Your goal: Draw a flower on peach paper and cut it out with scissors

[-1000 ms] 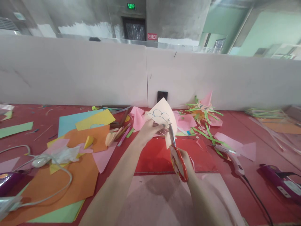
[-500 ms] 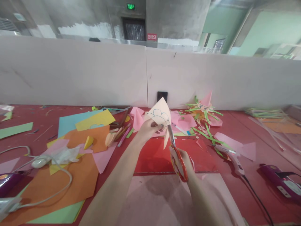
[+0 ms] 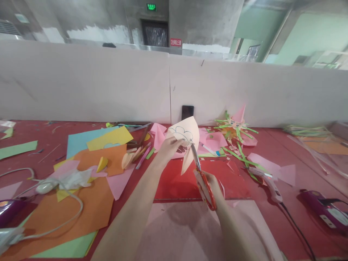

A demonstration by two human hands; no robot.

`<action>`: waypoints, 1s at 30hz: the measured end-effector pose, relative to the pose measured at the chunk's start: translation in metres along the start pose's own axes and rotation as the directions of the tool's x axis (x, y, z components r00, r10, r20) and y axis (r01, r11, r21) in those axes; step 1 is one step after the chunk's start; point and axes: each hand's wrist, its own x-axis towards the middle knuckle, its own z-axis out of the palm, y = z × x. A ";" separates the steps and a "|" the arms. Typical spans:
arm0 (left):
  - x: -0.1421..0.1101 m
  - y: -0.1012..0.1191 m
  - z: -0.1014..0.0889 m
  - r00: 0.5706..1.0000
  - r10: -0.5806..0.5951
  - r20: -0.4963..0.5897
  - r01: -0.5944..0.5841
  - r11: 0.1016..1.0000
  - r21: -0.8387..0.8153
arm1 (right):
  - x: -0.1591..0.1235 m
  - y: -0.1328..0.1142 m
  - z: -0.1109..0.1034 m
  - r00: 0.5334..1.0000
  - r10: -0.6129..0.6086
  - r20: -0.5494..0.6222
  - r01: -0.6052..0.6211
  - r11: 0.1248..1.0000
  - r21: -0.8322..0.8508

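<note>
My left hand (image 3: 170, 148) pinches a pale peach sheet of paper (image 3: 187, 132) with a cloud-like outline drawn on it, held up above a red mat (image 3: 179, 181). My right hand (image 3: 210, 186) grips red-handled scissors (image 3: 202, 179). The blades point up into the paper beside the drawn line. A cut strip of the peach paper hangs down left of the blades. Both forearms reach in from the bottom edge.
Orange, pink, yellow, blue and green sheets (image 3: 89, 166) lie at the left with a white cable (image 3: 54, 206). Green strips and a pink paper figure (image 3: 235, 128) sit at the back right. A glue gun (image 3: 268, 183) and a purple device (image 3: 324, 210) lie at the right. A white partition (image 3: 108, 83) bounds the table.
The peach paper has turned and tilted to the left in my left hand. The scissors have cut further along it, and the loose strip now hangs lower beside the blades.
</note>
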 end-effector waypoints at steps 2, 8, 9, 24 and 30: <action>0.001 -0.001 -0.001 1.000 -0.002 -0.014 0.002 1.000 -0.004 | 0.000 -0.001 0.001 0.999 0.023 0.040 -0.026 0.997 0.069; 0.003 -0.003 -0.001 0.998 0.036 -0.055 -0.036 0.999 -0.006 | 0.001 0.001 0.001 0.982 0.060 0.179 -0.092 0.980 0.178; 0.003 -0.003 -0.001 0.998 0.034 -0.057 -0.034 0.999 -0.007 | 0.000 0.001 0.001 0.981 0.052 0.187 -0.086 0.980 0.179; 0.002 -0.001 0.003 0.996 0.027 -0.090 -0.031 0.999 -0.044 | 0.000 0.001 0.001 0.966 0.069 0.249 -0.140 0.950 0.278; 0.002 -0.002 0.005 0.999 0.016 -0.045 -0.019 0.997 -0.071 | 0.001 0.004 0.003 0.969 -0.011 0.247 -0.070 0.946 0.317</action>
